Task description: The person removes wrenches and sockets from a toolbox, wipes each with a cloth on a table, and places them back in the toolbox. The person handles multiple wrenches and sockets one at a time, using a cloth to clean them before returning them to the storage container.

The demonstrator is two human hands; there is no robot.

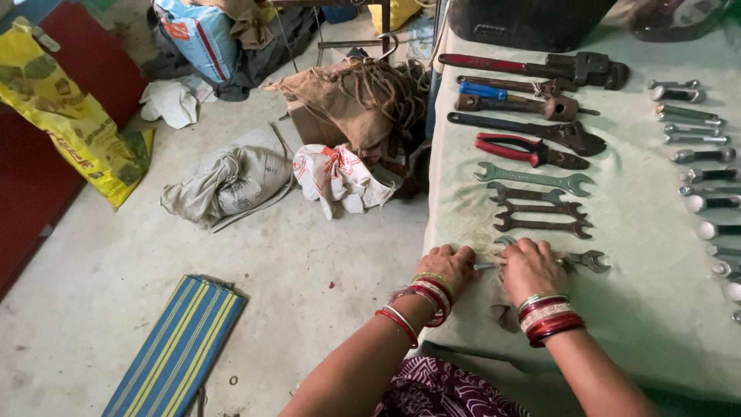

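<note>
My left hand [448, 266] and my right hand [530, 269] rest close together on the pale green cloth [641, 301] at the table's near left edge. Both close on a spanner [590, 261] lying flat; its shaft shows as a thin grey strip between the hands and its open jaw sticks out right of my right hand. A grey rag [503, 313] lies under my right wrist. Both wrists wear red and silver bangles. Above the hands, several open-ended spanners [540, 207] lie in a row.
Farther back lie red-handled pliers [521, 149], an adjustable wrench [567, 135], a blue-handled tool [494, 91] and a pipe wrench [575, 69]. Sockets and bolts [698, 154] line the right side. Sacks [231, 181], a yellow bag [73, 116] and a striped mat [177, 347] sit on the floor.
</note>
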